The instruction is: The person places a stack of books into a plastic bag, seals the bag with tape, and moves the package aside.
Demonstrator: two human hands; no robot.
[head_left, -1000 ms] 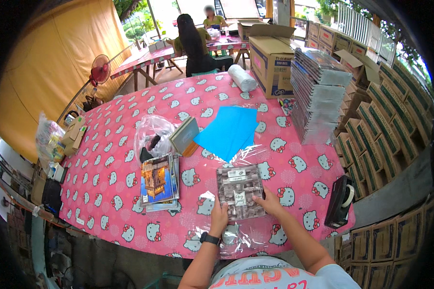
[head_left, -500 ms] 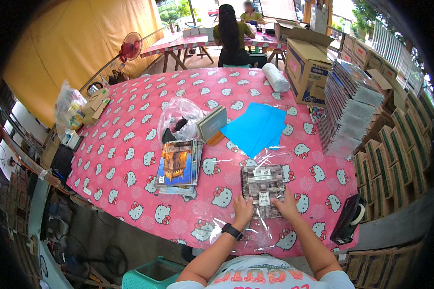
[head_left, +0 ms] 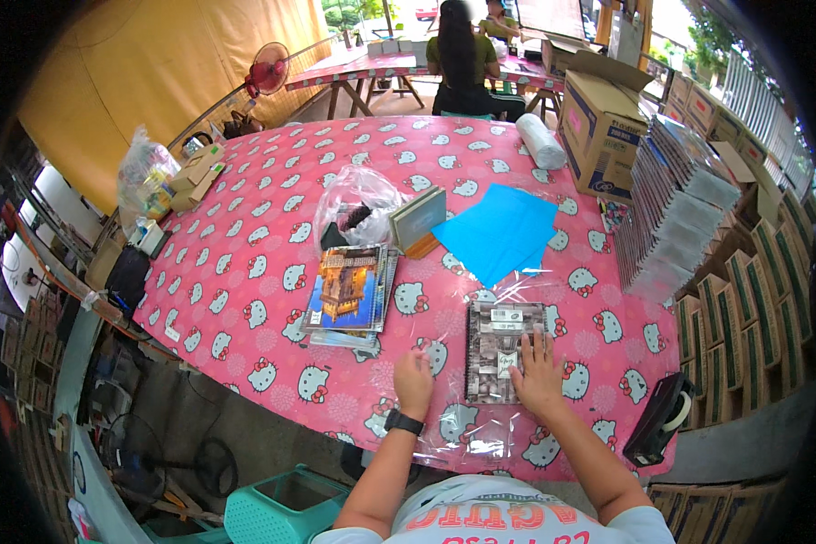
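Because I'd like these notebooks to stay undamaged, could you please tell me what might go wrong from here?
The clear plastic under the spiral notebook looks wrinkled, so it might bunch up if the notebook shifts beneath the right hand. The tall stack of spiral-bound books could topple if bumped. The black tape dispenser sits near the edge of the pink table, so an arm might knock it off.

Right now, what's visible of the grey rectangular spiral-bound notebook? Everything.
The grey rectangular spiral-bound notebook lies closed and flat, its mottled printed cover up, with pale patches at top and middle and dark coils down its left edge. Shiny clear plastic film shows beyond its near and far edges on the pink patterned tabletop. The right hand rests on its right side, hiding part.
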